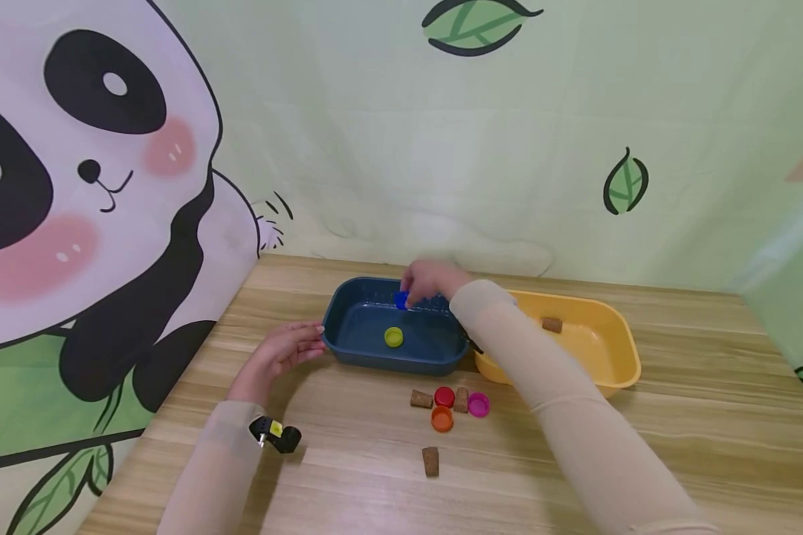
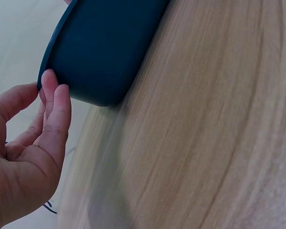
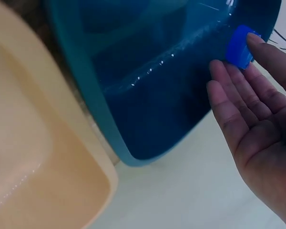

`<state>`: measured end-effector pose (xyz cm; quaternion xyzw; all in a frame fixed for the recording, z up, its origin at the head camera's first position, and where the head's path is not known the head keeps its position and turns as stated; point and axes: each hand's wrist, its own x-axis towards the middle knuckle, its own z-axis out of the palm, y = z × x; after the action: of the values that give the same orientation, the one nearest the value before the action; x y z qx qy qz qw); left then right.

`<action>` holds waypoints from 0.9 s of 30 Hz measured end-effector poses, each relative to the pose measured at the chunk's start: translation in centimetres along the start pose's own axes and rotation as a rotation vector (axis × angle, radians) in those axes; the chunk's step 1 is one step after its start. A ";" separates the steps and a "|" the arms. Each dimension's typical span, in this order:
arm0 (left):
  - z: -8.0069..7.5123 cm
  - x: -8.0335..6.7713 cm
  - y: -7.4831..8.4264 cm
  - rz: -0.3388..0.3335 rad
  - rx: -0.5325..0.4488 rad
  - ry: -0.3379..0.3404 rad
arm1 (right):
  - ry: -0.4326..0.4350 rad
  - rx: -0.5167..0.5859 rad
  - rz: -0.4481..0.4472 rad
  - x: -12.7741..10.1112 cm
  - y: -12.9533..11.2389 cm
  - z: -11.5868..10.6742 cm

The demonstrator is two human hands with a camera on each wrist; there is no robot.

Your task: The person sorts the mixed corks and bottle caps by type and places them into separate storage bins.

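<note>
My right hand [image 1: 431, 279] pinches a blue bottle cap [image 3: 238, 46] between thumb and fingers, over the far part of the dark blue basin [image 1: 355, 357]. A yellow-green bottle cap [image 1: 393, 337] lies on that basin's floor. At the basin's left end, my left hand [image 1: 291, 348] holds the rim, with the thumb at its edge and fingertips against the outer wall [image 2: 105, 62]. In front of the basin lie a red cap [image 1: 444, 397], an orange cap [image 1: 442, 419], a magenta cap [image 1: 478, 405] and corks, one cork [image 1: 421, 399] left of the red cap.
A yellow basin [image 1: 625, 357] stands to the right of the blue one, partly behind the right sleeve, with a cork [image 1: 552, 325] inside. Another cork [image 1: 431, 461] lies nearer on the wooden table [image 1: 348, 461]. A printed cloth wall [image 1: 375, 148] rises behind.
</note>
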<state>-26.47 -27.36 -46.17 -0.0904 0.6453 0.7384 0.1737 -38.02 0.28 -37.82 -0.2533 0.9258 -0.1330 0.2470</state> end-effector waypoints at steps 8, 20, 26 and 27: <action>-0.2 0.1 -0.1 0.008 0.005 0.003 | -0.009 -0.076 0.006 0.8 -0.6 1.2; -0.1 -0.1 0.1 0.001 -0.005 0.011 | -0.015 -0.060 0.022 0.9 -0.7 2.3; 0.0 -0.2 0.2 -0.012 0.014 0.014 | -0.052 -0.027 0.053 0.9 -0.8 2.6; 0.0 -0.2 0.2 -0.012 0.015 0.016 | -0.054 -0.034 0.052 0.8 -0.8 2.6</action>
<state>-26.35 -27.37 -45.92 -0.0989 0.6517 0.7317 0.1738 -36.95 -1.14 -40.08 -0.2368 0.9272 -0.1042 0.2708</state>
